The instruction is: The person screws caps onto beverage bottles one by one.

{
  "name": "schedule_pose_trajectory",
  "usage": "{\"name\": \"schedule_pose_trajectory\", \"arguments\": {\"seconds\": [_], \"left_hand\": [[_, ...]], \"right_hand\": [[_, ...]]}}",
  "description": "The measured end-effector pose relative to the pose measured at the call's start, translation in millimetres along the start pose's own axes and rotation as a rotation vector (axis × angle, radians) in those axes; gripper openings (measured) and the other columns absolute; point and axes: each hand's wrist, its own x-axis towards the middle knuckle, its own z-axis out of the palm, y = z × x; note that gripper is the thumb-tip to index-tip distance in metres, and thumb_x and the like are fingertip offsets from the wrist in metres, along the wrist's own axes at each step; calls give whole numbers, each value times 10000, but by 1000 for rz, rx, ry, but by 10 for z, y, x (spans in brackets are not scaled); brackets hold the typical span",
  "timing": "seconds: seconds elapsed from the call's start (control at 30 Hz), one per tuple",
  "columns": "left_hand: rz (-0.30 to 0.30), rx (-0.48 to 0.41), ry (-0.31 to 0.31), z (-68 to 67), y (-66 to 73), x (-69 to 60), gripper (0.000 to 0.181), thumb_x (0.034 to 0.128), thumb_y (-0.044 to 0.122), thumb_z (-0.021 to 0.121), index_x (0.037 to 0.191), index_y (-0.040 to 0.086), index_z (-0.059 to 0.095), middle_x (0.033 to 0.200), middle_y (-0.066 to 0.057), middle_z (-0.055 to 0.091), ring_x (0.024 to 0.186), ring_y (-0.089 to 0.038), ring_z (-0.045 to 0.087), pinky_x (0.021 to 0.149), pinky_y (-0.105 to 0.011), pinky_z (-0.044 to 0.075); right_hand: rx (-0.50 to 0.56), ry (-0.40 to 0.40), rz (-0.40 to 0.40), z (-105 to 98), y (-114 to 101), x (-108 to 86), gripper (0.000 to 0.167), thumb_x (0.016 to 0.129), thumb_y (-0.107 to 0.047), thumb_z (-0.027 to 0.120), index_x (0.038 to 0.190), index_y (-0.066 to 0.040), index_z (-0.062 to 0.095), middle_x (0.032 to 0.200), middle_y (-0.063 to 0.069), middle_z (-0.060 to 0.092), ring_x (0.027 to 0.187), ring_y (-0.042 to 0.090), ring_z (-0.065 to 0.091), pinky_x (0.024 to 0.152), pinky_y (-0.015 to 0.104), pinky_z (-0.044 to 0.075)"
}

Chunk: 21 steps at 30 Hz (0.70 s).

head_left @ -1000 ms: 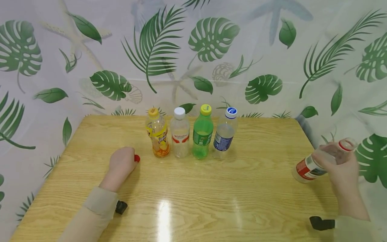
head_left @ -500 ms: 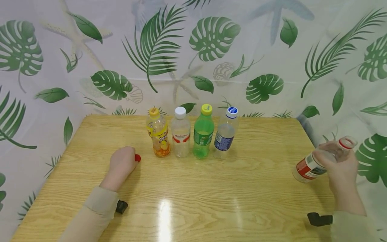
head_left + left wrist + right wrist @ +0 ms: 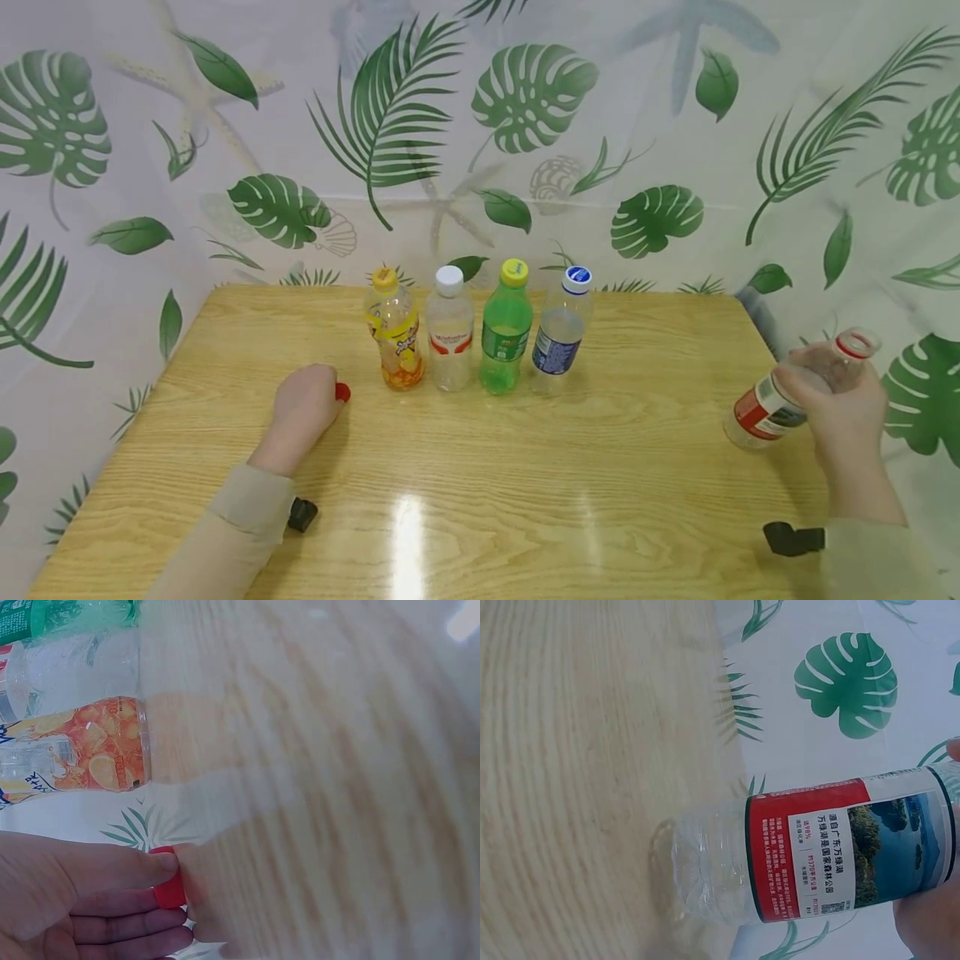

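My left hand pinches a red bottle cap between thumb and fingers, close to the tabletop at left. At the right edge, my right hand grips a clear plastic water bottle with a red and landscape-picture label. That bottle leans over, its uncapped mouth with a red neck ring up and to the right and its base low toward the table. Whether the base touches the wood is hard to tell. The left hand is nearest to an orange-capped juice bottle.
Beside the juice bottle, a white-capped clear bottle, a yellow-capped green bottle and a blue-and-white-capped bottle stand upright in a row. The wooden table meets a leaf-patterned cloth behind and at the sides.
My right hand and the tilted water bottle have risen slightly, the mouth moving a little up and left. My left hand still holds the red cap in the same place.
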Motion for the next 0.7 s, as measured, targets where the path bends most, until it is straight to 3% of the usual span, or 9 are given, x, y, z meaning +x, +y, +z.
{"name": "schedule_pose_trajectory", "arguments": {"seconds": [0.33, 0.6, 0.7], "left_hand": [[3, 11, -1, -8, 3, 5, 217, 926, 108, 766, 777, 34, 626, 744, -114, 646, 657, -243, 560, 603, -397, 505], [25, -8, 17, -2, 7, 10, 218, 925, 88, 758, 765, 34, 621, 724, -107, 631, 641, -235, 536, 576, -372, 477], [13, 2, 3, -12, 6, 18, 193, 924, 95, 765, 798, 24, 636, 758, -120, 654, 663, -244, 568, 601, -397, 512]], "right_hand": [[-95, -99, -140, 143, -153, -24, 343, 888, 22, 813, 1108, -207, 683, 954, -217, 741, 976, -70, 639, 810, 52, 431], [-60, -159, -242, 424, -282, -129, 371, 844, 139, 777, 1049, -162, 704, 920, -168, 749, 921, -34, 659, 840, 59, 459], [-118, -176, -284, 554, -355, -143, 324, 850, 114, 787, 1041, -138, 714, 946, -171, 736, 968, -8, 627, 831, 80, 456]]}}
